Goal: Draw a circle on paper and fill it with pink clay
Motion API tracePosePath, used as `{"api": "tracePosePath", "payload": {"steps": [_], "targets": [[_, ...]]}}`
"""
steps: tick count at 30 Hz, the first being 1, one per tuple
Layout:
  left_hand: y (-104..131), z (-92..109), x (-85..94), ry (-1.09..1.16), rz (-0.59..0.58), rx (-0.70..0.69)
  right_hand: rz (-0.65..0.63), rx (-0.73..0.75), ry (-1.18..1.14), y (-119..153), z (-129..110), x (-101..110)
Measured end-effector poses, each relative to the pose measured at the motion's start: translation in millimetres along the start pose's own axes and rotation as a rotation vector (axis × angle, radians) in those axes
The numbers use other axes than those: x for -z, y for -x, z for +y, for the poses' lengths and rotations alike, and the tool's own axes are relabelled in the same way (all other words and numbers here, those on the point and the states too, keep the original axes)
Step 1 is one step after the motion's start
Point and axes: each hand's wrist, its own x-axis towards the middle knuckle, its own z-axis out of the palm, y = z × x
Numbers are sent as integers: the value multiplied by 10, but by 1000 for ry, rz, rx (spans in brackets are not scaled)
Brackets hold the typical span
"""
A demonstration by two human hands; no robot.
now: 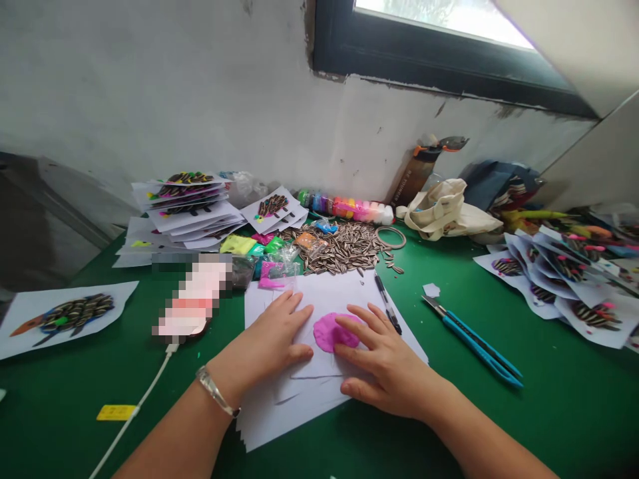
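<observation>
Pink clay [325, 334], pressed into a thin, uneven disc, lies at the middle of the head view, on top of a stack of white paper [272, 422]. From where I stand, the right hand [382, 362] covers the disc's right part, fingers splayed, with a couple of fingertips resting on it or right over it. Its grip is released: it is laid on, not pinching anything. The left hand [277, 336] is spread flat on the paper to the left, its thumb and fingertips just beside the disc's edge; that grip is slack and empty too, and I can't tell whether it touches the clay.

A black pen [388, 305] lies on the paper just above the right hand. Right of centre on the green surface [559, 426] is a blue-handled tool [482, 346], with a white scrap [431, 291] near its tip. Above the paper, striped seeds [344, 247] are heaped beside small clay packets [238, 244]. At the far left of the frame lies a sheet with a seed-covered figure [77, 316]; more decorated sheets [574, 273] overlap at the right.

I'd judge the step in hand to be patting the clay flat and shaping its outline. Going on from here calls for light, even fingertip pressure, with the left hand steadying the paper so the rim doesn't tear.
</observation>
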Motion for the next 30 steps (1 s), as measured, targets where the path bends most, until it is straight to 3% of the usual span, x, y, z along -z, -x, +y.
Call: {"api": "tracePosePath", "payload": {"steps": [9, 19, 25, 30], "targets": [[9, 15, 13, -30, 2, -15, 31, 0, 43, 54, -61, -43], [-24, -19, -16, -12, 20, -12, 210, -84, 119, 212, -150, -227], [-20, -50, -30, 2, 35, -35, 195, -127, 90, 210, -249, -242], [-51, -82, -51, 0, 37, -17, 298, -166, 71, 233, -232, -274]]}}
